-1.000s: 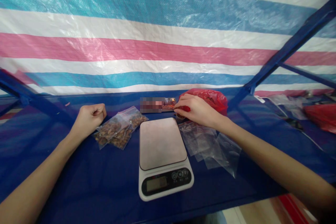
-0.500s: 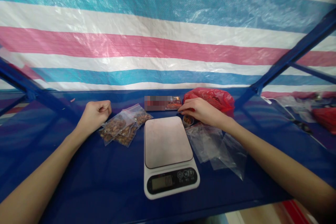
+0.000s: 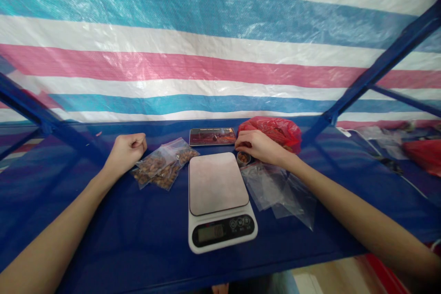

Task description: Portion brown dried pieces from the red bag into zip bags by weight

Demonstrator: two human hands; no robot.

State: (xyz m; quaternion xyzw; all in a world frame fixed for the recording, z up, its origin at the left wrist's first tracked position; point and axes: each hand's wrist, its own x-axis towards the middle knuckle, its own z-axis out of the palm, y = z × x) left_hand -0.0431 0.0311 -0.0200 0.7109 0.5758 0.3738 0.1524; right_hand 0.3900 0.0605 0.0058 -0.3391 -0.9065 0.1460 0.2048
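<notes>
Left hand (image 3: 127, 151) curled into fist, nothing visible in it, just beside filled zip bags (image 3: 165, 167). Right hand (image 3: 255, 145) half-curled beside small cup (image 3: 243, 158) of brown pieces; cannot tell whether it holds anything. Cup on table (image 3: 138, 239), near scale's (image 3: 218, 183) far right corner: probably light, stiff, easily spilled; best gripped round sides. Bags likely soft, slippery, contents shifting; pinch zip edge.

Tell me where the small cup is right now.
In the head view, the small cup is right of centre, beside the scale at its far right corner, close to the right hand and the clear bags.
</notes>
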